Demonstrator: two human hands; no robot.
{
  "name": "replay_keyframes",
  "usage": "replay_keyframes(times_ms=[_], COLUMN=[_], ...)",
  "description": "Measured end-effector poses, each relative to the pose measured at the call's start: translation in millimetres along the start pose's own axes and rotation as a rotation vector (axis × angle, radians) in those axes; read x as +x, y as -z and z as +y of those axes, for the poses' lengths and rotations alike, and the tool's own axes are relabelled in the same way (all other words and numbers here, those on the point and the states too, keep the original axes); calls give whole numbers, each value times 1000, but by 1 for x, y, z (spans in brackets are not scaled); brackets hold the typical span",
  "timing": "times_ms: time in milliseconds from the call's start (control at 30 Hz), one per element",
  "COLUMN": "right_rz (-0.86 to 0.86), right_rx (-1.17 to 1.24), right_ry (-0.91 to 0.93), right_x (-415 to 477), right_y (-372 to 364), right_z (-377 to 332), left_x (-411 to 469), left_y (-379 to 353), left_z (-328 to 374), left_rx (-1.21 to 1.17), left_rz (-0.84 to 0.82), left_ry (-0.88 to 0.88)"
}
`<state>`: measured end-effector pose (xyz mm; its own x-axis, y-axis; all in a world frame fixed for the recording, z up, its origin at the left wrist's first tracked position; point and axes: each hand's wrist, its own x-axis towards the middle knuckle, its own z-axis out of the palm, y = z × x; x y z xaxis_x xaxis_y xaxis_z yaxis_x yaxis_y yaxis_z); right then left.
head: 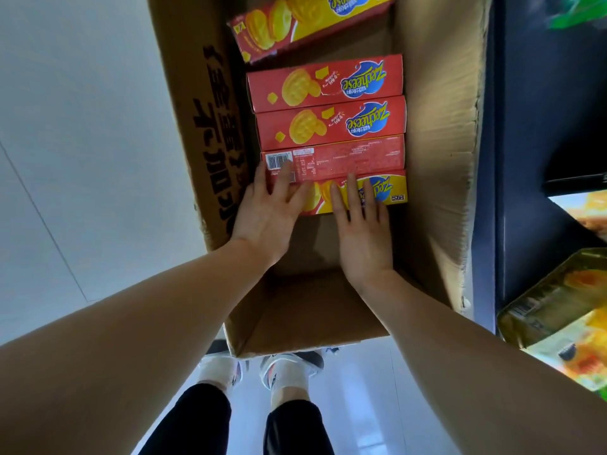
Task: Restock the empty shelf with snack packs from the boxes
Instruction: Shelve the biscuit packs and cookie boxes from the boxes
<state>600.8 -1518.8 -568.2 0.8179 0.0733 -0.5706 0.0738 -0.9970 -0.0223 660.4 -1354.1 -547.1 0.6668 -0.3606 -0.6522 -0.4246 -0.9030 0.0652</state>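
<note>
Pale floor tiles [82, 126] lie under an open cardboard box [437, 93] with black printed characters along its left flap. Just to its right stands a dark shelf unit [525, 126]. Blurred green and yellow snack bags [558, 307] sit on the unit's lower tiers.

Inside the box five long, slim cardboard snack packs [328, 83] lie crosswise. Four are pressed side by side and the farthest pack [308, 18] lies tilted and apart, with bare box bottom between it and the row. The packs are red with yellow round biscuits pictured and a blue "Zecheese" logo that reads upside down from here. Some faces have a yellow half. The barcode pack [354, 156], second from the near end, shows its red back panel with a white barcode and small print. The nearest pack [394, 192] shows a red and yellow face.

Both hands reach down into the box. The left hand [266, 215] has its fingers straight and spread, lying flat across the barcode pack and the left end of the nearest pack. The right hand [363, 231] rests flat on the nearest pack with straight fingers close together. Neither hand curls around anything.

White shoes [285, 369] and dark trouser legs show below the near end of the box
</note>
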Motion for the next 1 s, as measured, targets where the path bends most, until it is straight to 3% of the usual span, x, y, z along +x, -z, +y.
replay_keyframes(times_ms=[200,400,533,933,1000], right_rz=[-2,170,251,189,161], right_rx=[-25,55,106,102,46], right_ry=[-57,-22,28,61,91], right_x=[-1,12,24,10,6], right_y=[-6,2,8,3,3], right_z=[-12,-2,7,16,14], left_x=[6,0,0,-4,-4], left_y=[12,6,1,-6,-5], left_z=[-1,-4,-1,-4,-1], left_rx=[-82,12,-67,-185,-166], left_rz=[22,103,46,-72,19], left_ry=[64,-25,-133,-390,-445])
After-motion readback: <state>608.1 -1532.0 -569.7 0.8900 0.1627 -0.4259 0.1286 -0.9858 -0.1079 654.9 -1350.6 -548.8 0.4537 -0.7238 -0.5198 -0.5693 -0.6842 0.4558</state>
